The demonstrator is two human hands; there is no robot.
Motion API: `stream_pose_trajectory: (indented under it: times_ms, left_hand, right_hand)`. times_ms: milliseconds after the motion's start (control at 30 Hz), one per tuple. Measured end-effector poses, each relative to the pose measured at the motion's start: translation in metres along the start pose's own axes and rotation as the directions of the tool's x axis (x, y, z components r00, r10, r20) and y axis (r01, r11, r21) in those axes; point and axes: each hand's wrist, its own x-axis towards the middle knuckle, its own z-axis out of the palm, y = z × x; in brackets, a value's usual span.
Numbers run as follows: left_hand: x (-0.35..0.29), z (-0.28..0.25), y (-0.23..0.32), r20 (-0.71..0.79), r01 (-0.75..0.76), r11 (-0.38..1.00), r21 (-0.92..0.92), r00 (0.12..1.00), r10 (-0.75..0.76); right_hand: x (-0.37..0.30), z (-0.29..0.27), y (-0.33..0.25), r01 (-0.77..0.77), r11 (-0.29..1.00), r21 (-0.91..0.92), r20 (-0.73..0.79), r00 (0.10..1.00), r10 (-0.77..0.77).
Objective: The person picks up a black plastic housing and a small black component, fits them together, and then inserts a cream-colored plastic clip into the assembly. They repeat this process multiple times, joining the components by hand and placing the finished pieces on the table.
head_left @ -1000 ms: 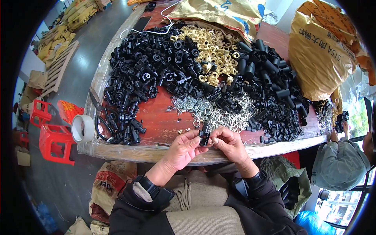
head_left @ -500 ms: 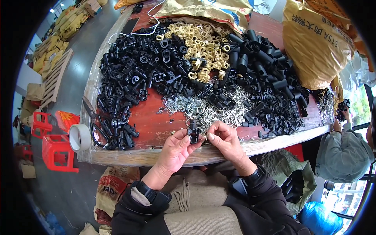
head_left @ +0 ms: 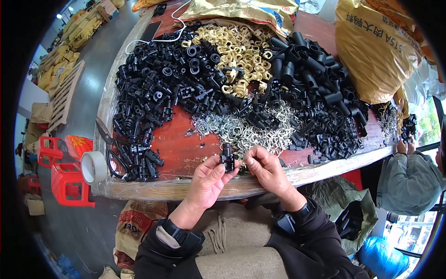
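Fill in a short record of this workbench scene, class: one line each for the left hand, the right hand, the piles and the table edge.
Left hand: grips small black plastic part, upright.
Right hand: fingertips pinched beside the part; contents too small to tell.
Piles: black fittings, gold clips, black tubes, silver clips.
Table edge: tape roll at left.

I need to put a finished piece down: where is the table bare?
Bare red table lies between the black parts, the metal clips and the left hand. Behind the clips, piles crowd it.
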Motion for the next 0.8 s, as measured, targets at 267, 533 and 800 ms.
stream_pose_trajectory:
  times_ms: [267, 533, 800]
  left_hand:
    - [0.0004, -0.0004, 0.0010, 0.005, -0.004, 1.000, -0.008, 1.000, 0.004]
    - [-0.0012, -0.0017, -0.0031, 0.009, -0.041, 0.999, 0.031, 0.999, 0.041]
    - [-0.0020, -0.0010, -0.0050, 0.017, -0.100, 0.990, 0.101, 0.995, 0.099]
  right_hand:
    - [0.0028, 0.0001, 0.0012, -0.014, 1.000, 0.019, -0.006, 1.000, 0.014]
    - [0.0002, 0.0017, 0.0016, -0.034, 0.999, 0.003, -0.038, 0.999, 0.034]
    - [0.0015, 0.0013, -0.0054, 0.060, 0.979, -0.197, -0.068, 0.995, -0.074]
